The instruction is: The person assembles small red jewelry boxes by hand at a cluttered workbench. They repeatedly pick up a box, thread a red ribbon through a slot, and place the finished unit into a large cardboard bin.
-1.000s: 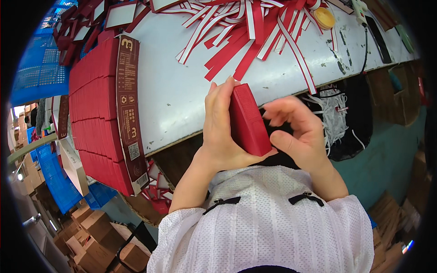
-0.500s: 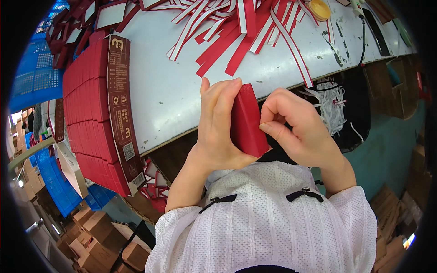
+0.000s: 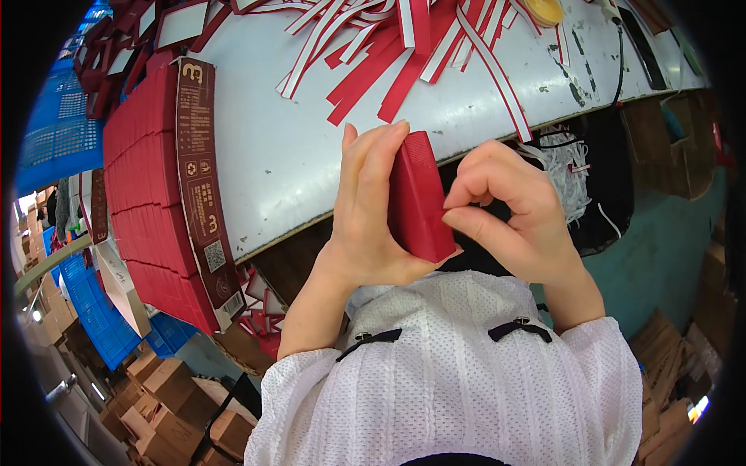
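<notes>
A small, narrow red box [image 3: 423, 203] is held up in front of my body, just past the near edge of the table. My left hand [image 3: 359, 213] grips it from the left, fingers along its far left side and thumb under the near end. At the box's right edge, my right hand [image 3: 519, 217] is closed in a pinch, with thumb and forefinger tips against or very near the surface. Whatever lies between those fingertips is too small to make out. Beyond the hands, red strips with white backing [image 3: 373, 78] lie loosely heaped on the white table [image 3: 268, 167].
On the left, rows of red boxes [image 3: 144, 194] stand packed beside a brown printed carton panel [image 3: 203, 186]. Open red boxes with white insides [image 3: 183, 27] pile up behind, near a blue crate [image 3: 58, 132]. Shredded white paper [image 3: 566, 175] fills a black bag under the table; a yellow roll [image 3: 544, 11] sits far right.
The thumb and forefinger of my right hand stay pinched by the box's right edge, the other fingers shifted slightly. The box remains in my left hand, and the whole view has shifted a little.
</notes>
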`<action>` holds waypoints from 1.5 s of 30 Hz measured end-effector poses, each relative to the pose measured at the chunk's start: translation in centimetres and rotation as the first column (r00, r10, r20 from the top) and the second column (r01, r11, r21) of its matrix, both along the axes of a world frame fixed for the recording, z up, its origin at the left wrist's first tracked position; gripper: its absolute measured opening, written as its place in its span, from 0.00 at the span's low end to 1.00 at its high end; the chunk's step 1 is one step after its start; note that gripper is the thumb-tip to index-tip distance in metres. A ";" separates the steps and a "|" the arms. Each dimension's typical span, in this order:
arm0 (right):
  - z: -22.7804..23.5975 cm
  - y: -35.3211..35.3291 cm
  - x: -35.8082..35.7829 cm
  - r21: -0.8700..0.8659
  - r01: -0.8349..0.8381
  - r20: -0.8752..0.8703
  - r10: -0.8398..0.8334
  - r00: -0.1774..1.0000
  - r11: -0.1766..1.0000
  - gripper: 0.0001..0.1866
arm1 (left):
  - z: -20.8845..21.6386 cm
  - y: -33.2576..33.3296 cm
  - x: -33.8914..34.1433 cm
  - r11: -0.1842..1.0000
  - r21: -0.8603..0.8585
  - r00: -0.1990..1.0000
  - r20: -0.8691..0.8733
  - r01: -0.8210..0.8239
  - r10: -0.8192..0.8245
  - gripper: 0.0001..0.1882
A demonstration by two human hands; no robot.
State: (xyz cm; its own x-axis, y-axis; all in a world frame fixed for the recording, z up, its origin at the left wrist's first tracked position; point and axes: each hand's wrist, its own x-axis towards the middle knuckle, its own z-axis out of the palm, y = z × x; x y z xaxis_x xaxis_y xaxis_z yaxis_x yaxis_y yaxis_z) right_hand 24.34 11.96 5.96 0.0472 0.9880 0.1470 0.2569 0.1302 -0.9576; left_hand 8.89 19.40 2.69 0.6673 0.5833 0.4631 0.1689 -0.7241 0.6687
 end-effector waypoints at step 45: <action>-0.7 -0.9 0.1 0.152 0.045 0.095 -0.060 0.994 0.987 0.07 | 1.4 -1.5 0.3 0.971 -0.239 0.996 -0.085 0.017 -0.038 0.54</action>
State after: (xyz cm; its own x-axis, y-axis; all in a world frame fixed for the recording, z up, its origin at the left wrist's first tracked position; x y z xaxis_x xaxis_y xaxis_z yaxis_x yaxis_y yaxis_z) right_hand 24.43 11.03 5.29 0.0767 0.9510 0.2994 0.3594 0.2537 -0.8980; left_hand 9.16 17.91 4.13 0.7167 0.6504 0.2515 0.2175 -0.5511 0.8056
